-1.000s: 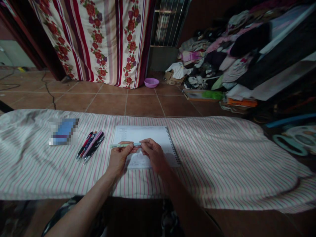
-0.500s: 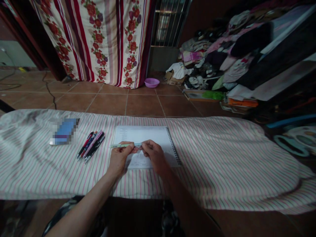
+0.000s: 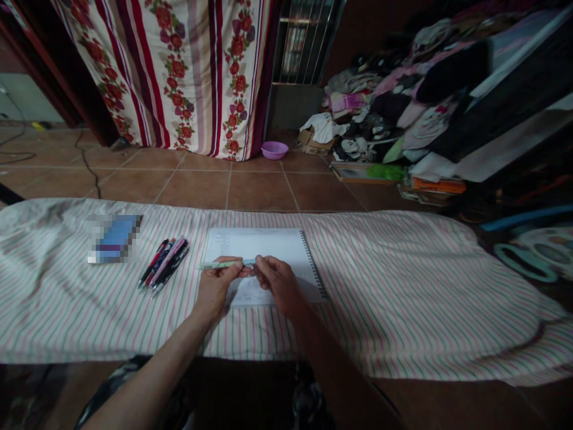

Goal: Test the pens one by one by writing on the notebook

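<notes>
Above the open spiral notebook, a slim light-green and blue pen lies level between my two hands. My left hand pinches it around the middle, with the pale green end sticking out to the left. At the blue right end, the fingertips of my right hand are closed on the pen. Some writing shows along the page's left side and lower part. Left of the notebook, several pens lie bunched side by side on the striped cloth.
A blurred-out blue rectangular thing lies on the cloth at left. Beyond the cloth's far edge is a tiled floor with a pink basin. A floral curtain hangs behind, and clothes are heaped at right.
The fingers of my right hand have shifted slightly at the pen's blue end. The left hand keeps its pinch, and the pen stays in nearly the same place.
</notes>
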Action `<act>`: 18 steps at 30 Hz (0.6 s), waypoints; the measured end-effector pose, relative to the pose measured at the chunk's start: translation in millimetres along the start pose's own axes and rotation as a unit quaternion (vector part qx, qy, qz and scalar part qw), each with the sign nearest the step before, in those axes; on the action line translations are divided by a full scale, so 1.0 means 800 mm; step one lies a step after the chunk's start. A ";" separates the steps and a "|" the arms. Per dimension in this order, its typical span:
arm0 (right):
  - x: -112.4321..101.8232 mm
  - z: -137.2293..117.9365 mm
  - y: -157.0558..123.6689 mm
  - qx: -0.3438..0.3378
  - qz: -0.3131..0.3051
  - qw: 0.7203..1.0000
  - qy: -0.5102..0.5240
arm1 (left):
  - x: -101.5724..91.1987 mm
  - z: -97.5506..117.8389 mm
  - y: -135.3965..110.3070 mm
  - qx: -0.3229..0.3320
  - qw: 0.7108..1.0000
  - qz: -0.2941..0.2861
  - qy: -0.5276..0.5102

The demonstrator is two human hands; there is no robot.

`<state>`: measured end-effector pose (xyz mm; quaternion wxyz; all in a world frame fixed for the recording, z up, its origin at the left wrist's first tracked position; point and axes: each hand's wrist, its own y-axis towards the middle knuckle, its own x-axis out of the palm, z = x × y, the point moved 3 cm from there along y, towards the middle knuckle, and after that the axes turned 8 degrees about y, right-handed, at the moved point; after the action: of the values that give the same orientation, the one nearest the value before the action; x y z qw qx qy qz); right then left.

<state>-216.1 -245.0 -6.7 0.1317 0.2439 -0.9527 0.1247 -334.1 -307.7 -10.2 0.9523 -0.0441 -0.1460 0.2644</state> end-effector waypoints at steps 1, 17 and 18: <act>0.000 0.000 0.001 -0.007 0.004 1.000 -0.005 | 0.000 0.000 -0.001 0.001 1.000 0.000 0.003; 0.000 -0.001 -0.001 0.035 -0.007 0.996 0.076 | -0.001 -0.002 0.002 -0.025 0.999 0.023 -0.038; 0.000 -0.001 -0.002 0.039 -0.004 0.996 0.077 | -0.001 -0.002 0.002 -0.024 0.999 0.023 -0.038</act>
<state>-215.2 -245.9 -6.1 0.1955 0.2424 -0.9331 0.1801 -335.5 -306.6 -11.9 0.9385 -0.0606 -0.1872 0.2836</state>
